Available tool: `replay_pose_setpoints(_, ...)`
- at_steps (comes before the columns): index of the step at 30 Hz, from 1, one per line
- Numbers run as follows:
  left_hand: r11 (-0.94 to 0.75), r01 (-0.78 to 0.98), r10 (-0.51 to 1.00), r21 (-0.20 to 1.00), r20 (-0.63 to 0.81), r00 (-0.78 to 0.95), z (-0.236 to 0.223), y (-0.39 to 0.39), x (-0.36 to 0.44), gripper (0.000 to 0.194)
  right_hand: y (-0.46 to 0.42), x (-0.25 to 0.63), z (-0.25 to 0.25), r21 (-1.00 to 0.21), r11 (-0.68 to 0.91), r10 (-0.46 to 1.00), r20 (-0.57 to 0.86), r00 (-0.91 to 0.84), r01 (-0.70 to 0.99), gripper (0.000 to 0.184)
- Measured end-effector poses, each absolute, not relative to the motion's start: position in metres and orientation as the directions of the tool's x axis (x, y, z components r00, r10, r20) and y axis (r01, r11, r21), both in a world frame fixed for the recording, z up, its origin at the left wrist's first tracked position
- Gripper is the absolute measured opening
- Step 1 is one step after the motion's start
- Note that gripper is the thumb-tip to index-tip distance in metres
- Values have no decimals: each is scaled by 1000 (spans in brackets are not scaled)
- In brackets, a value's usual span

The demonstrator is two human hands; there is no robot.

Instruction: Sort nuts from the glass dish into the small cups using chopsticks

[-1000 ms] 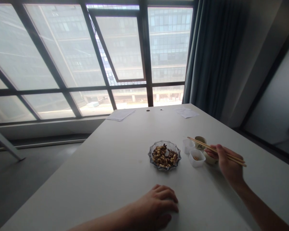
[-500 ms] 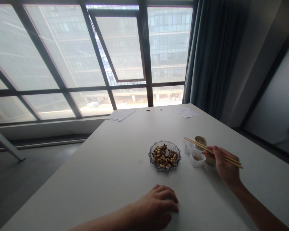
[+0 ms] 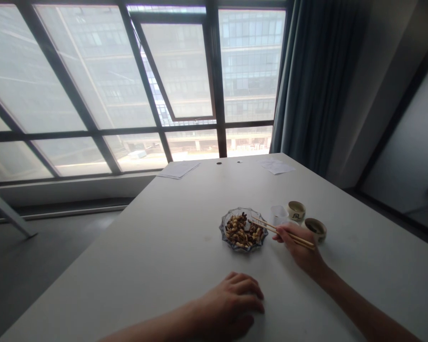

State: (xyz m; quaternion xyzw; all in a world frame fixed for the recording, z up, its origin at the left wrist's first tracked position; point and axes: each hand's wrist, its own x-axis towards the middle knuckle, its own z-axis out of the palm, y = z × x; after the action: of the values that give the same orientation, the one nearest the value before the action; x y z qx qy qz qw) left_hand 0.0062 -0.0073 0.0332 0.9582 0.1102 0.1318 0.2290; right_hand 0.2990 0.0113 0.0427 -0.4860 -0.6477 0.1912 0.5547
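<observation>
A glass dish (image 3: 224, 227) of mixed nuts sits mid-table. My right hand (image 3: 300, 248) grips a pair of wooden chopsticks (image 3: 281, 231), whose tips reach over the dish's right side. This hand hides one small white plastic cup; a second white cup (image 3: 278, 213) stands just behind it. Two small ceramic cups (image 3: 296, 209) (image 3: 315, 228) stand to the right. My left hand (image 3: 231, 302) lies palm down on the white table (image 3: 171, 247) near the front edge, fingers loosely curled, holding nothing.
Sheets of paper (image 3: 179, 169) (image 3: 276, 166) lie at the table's far edge, before a large window. A dark curtain (image 3: 314, 85) hangs at the right. The floor (image 3: 39, 256) drops away left of the table.
My right hand has carried the chopsticks leftward from over the small cups to the nut dish. My left hand has stayed put.
</observation>
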Motion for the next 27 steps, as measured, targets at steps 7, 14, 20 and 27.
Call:
replay_pose_setpoints(7,-880,148,260,452,197,945,34,-8,7,32,18,295,41,-786,452,858,513,36,422,37)
replay_pose_setpoints(14,-869,138,259,476,198,945,34,-7,7,33,17,296,33,-796,441,873,488,9,416,39)
replay_pose_setpoints(20,-872,145,259,467,190,947,34,-7,7,34,16,296,30,-749,465,853,522,-11,473,35)
replay_pose_setpoints(27,-873,145,260,466,194,946,34,-7,7,32,16,295,34,-705,474,837,546,-23,527,34)
